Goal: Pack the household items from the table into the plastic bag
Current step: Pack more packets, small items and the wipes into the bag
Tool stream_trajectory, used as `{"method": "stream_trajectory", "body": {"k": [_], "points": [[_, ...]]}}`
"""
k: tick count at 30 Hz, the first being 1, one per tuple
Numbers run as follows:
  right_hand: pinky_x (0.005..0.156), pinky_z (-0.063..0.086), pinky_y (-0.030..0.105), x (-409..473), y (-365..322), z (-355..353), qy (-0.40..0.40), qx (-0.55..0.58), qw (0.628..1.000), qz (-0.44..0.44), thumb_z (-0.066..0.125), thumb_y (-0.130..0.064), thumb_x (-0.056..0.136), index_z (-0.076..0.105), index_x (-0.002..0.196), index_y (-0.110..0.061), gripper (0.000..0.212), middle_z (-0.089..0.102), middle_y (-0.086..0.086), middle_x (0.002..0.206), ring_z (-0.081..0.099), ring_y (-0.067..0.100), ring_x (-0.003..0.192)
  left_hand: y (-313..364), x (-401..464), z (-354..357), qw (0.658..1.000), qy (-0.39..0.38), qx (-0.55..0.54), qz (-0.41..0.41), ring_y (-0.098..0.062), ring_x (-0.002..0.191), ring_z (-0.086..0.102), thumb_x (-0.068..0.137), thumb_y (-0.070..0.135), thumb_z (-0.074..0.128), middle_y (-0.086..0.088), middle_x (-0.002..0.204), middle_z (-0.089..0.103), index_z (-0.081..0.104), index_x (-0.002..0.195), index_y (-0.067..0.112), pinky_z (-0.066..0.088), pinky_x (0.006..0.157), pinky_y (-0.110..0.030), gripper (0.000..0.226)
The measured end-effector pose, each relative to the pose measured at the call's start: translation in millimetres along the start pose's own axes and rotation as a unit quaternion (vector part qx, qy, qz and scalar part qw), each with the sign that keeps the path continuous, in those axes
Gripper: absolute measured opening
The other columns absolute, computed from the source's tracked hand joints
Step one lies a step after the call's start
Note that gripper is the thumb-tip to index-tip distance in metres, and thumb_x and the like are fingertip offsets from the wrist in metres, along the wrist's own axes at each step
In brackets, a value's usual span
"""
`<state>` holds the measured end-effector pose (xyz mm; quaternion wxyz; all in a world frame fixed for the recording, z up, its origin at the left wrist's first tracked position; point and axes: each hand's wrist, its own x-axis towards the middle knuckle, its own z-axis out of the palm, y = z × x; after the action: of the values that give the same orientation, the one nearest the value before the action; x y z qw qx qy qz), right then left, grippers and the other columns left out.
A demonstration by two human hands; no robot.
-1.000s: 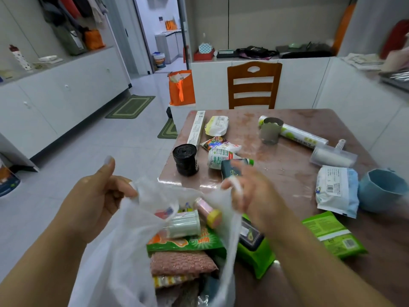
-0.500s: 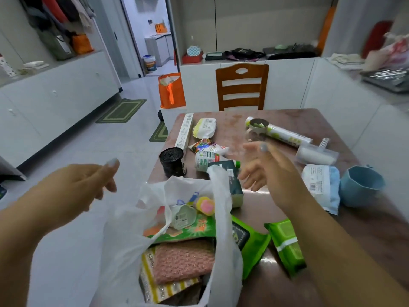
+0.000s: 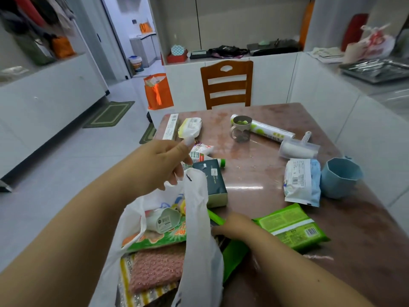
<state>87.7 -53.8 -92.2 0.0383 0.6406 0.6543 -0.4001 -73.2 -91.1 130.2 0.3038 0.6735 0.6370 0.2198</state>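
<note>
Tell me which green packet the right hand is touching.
The green packet tucked against the plastic bag; the right hand rests on it. The other green packet lies untouched to its right.

Head view — forward, down, close overhead

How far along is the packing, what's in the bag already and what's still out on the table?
Partly done. The plastic bag already holds a white cup, a pink sponge and a green packet. The left hand holds the bag's handle up; the right hand reaches the green pack beside it. Still out: wipes, blue cup, lint roller, tissue box.
</note>
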Motion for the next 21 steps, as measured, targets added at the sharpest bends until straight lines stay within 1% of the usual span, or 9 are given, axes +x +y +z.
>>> {"method": "stream_trajectory", "body": {"k": [4, 8, 11, 14, 16, 17, 18, 20, 21], "points": [[0.1, 0.044, 0.035, -2, -2, 2, -0.016, 0.077, 0.996, 0.033, 0.077, -0.051, 0.066, 0.046, 0.132, -0.013, 0.083, 0.056, 0.007, 0.129, 0.054, 0.025, 0.118, -5, 10, -3, 0.999, 0.021, -0.037, -0.025, -0.02, 0.064, 0.062, 0.084, 0.064, 0.033, -0.008, 0.074, 0.068, 0.071, 0.087, 0.017, 0.05, 0.056, -0.03, 0.06], [0.078, 0.046, 0.027, -7, -1, -4, -0.014, 0.087, 0.995, 0.047, 0.08, -0.051, 0.062, 0.061, 0.111, -0.01, 0.067, 0.063, 0.007, 0.114, 0.061, 0.023, 0.099, -7, 22, -3, 0.996, 0.036, -0.065, -0.043, -0.022, 0.063, 0.061, 0.094, 0.055, 0.036, -0.009, 0.073, 0.068, 0.071, 0.085, 0.015, 0.051, 0.058, -0.031, 0.053], [0.078, 0.051, 0.029, -22, 11, -37, 0.037, 0.119, 0.991, 0.056, 0.083, -0.043, 0.062, 0.066, 0.105, -0.006, 0.059, 0.069, 0.01, 0.108, 0.066, 0.024, 0.092, -5, 32, 0, 0.994, 0.041, -0.082, -0.052, -0.023, 0.065, 0.058, 0.094, 0.054, 0.037, -0.009, 0.074, 0.067, 0.07, 0.085, 0.014, 0.052, 0.062, -0.033, 0.053], [0.082, 0.057, 0.039, -37, 45, -77, 0.075, 0.26, 0.961, 0.061, 0.088, -0.039, 0.05, 0.068, 0.096, -0.001, 0.063, 0.072, 0.015, 0.093, 0.069, 0.029, 0.083, -2, 42, 4, 0.995, 0.047, -0.079, -0.044, -0.022, 0.066, 0.059, 0.095, 0.054, 0.037, -0.01, 0.075, 0.067, 0.07, 0.083, 0.016, 0.052, 0.065, -0.035, 0.052], [0.081, 0.056, 0.041, -45, 72, -94, 0.098, 0.355, 0.927, 0.073, 0.085, -0.022, 0.062, 0.069, 0.086, 0.0, 0.037, 0.072, 0.018, 0.087, 0.068, 0.031, 0.077, 0, 49, 9, 0.993, 0.05, -0.1, -0.035, -0.023, 0.066, 0.059, 0.095, 0.052, 0.039, -0.011, 0.075, 0.066, 0.07, 0.081, 0.016, 0.05, 0.061, -0.033, 0.05], [0.083, 0.055, 0.042, -46, 86, -98, 0.114, 0.384, 0.912, 0.089, 0.08, -0.014, 0.069, 0.068, 0.088, -0.001, 0.026, 0.072, 0.02, 0.09, 0.068, 0.032, 0.079, 1, 51, 11, 0.992, 0.051, -0.112, -0.031, -0.023, 0.065, 0.059, 0.095, 0.052, 0.04, -0.011, 0.074, 0.066, 0.07, 0.081, 0.015, 0.049, 0.061, -0.033, 0.05], [0.087, 0.055, 0.044, -46, 99, -98, 0.133, 0.397, 0.901, 0.112, 0.076, -0.011, 0.072, 0.068, 0.093, -0.001, 0.024, 0.072, 0.021, 0.093, 0.068, 0.034, 0.084, 3, 53, 14, 0.991, 0.051, -0.119, -0.028, -0.022, 0.064, 0.058, 0.096, 0.05, 0.04, -0.011, 0.073, 0.065, 0.07, 0.082, 0.014, 0.049, 0.061, -0.032, 0.05], [0.092, 0.053, 0.046, -43, 121, -91, 0.163, 0.368, 0.903, 0.15, 0.077, -0.02, 0.07, 0.069, 0.103, -0.002, 0.038, 0.073, 0.017, 0.097, 0.069, 0.032, 0.091, 6, 56, 19, 0.99, 0.046, -0.128, -0.029, -0.021, 0.064, 0.058, 0.098, 0.047, 0.039, -0.011, 0.074, 0.066, 0.07, 0.085, 0.011, 0.048, 0.059, -0.03, 0.049], [0.093, 0.052, 0.045, -42, 128, -84, 0.173, 0.339, 0.911, 0.158, 0.081, -0.032, 0.065, 0.07, 0.104, -0.005, 0.049, 0.073, 0.013, 0.098, 0.069, 0.03, 0.093, 7, 56, 21, 0.99, 0.042, -0.13, -0.029, -0.021, 0.065, 0.058, 0.098, 0.046, 0.038, -0.011, 0.074, 0.066, 0.069, 0.087, 0.01, 0.048, 0.059, -0.03, 0.048]]}}
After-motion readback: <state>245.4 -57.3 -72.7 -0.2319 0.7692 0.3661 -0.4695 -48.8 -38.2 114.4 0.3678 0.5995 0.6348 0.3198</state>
